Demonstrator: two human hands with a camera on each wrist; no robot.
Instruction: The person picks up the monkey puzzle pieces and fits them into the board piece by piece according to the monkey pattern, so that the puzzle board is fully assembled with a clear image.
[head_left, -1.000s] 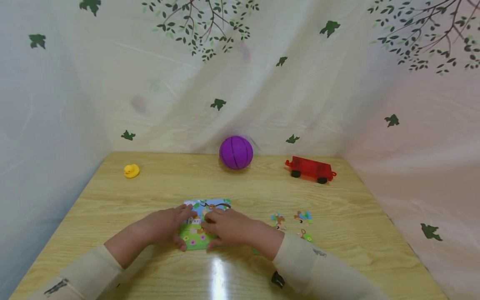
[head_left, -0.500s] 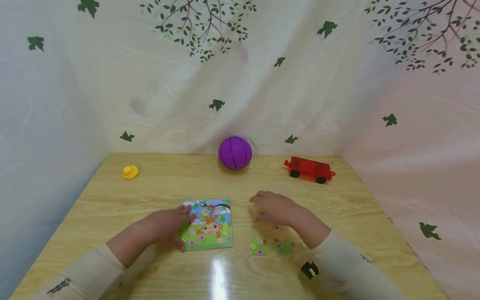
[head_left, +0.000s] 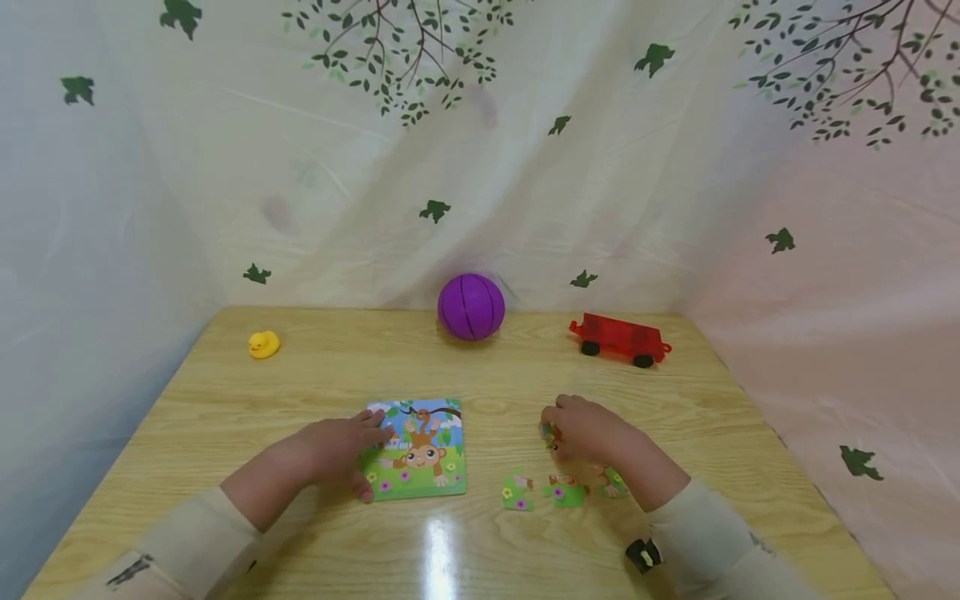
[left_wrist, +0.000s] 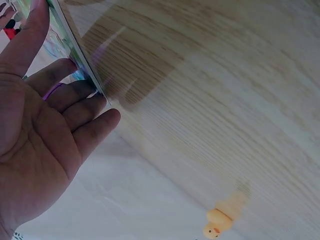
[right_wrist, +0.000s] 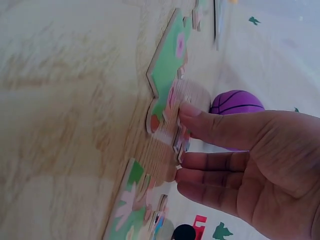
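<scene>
A square picture board (head_left: pixel 450 475) with a monkey lies flat on the table. My left hand (head_left: pixel 333 454) rests on its left edge with relaxed fingers; the left wrist view shows this hand (left_wrist: pixel 50 120) beside the board's edge (left_wrist: pixel 82 60). To the board's right, my right hand (head_left: pixel 596 437) is over the puzzle pieces and pinches one (head_left: pixel 550 433), partly hidden. In the right wrist view, thumb and fingers of this hand (right_wrist: pixel 250 165) are at that piece (right_wrist: pixel 180 142). Several other pieces lie nearer, including a green one (head_left: pixel 517 493) and another (head_left: pixel 566 493).
At the back of the table (head_left: pixel 360 358) are a yellow duck (head_left: pixel 263 344) on the left, a purple ball (head_left: pixel 471 307) in the middle and a red wagon (head_left: pixel 621 335) on the right. A cloth with leaves hangs behind. A small black object (head_left: pixel 642 555) is by the right sleeve.
My right hand has left the board, moved right to the loose pieces and taken hold of one. My left hand has stayed on the board's left edge.
</scene>
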